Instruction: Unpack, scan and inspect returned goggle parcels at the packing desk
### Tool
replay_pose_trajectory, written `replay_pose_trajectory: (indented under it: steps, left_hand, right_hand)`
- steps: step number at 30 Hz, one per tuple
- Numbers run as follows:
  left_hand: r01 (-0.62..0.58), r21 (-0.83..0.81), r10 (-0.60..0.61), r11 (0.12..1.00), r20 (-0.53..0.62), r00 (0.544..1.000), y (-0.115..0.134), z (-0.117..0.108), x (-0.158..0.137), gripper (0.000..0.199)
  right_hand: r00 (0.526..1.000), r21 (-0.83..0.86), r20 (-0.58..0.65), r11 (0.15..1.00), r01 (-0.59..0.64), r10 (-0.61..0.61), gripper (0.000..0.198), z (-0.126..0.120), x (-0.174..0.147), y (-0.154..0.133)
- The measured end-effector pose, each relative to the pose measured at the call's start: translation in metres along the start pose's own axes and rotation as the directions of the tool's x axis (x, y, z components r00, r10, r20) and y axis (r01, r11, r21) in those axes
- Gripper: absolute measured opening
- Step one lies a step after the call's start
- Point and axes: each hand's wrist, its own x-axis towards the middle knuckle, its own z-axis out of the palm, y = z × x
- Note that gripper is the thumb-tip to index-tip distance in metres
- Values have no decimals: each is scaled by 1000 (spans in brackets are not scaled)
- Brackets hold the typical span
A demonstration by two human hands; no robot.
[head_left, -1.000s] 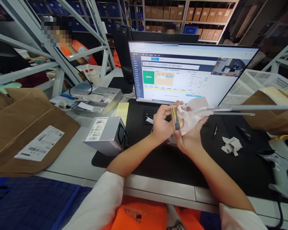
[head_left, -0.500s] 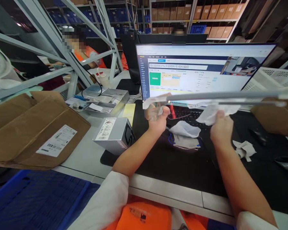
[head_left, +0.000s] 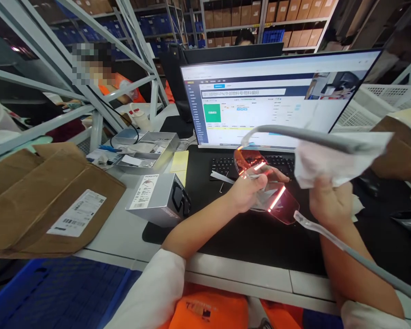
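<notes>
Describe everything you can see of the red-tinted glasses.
The glasses have two shiny, see-through red-orange lenses with bright streaks, and two grey arms, milky-clear near the lenses. Arms unfolded, they are held tilted above the black mat, the left grip closed around their middle. One arm extends to the white wrap; whether they touch is unclear. The other runs out of the picture at right.

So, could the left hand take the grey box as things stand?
Probably not: the left hand is holding the red-tinted glasses, though nothing seems to cover the grey box.
</notes>
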Motion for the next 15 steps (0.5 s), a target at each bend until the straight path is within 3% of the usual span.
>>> replay_pose_trajectory:
  steps: [2,5,8,11,15]
  left_hand:
    - [86,-17,-86,996,1,996,-1,4,-2,56]
    - [154,-56,-156,987,-30,987,0,9,-4,63]
    - [140,-77,-148,987,-110,983,3,8,-3,63]
    - [97,-106,-114,990,-170,979,6,4,-1,62]
    - [42,-143,-77,989,-243,967,9,-5,2,58]
  right_hand:
    - [958,89,267,993,79,-100,48,2,0,-4]
    - [882,138,461,990,39,-99,53,7,2,-2]
    - [867,149,498,987,-56,-26,56,12,3,6]
    - [882,213,470,964,-158,40,61,16,2,14]
    - [867,364,476,863,-349,150,64,19,0,19]
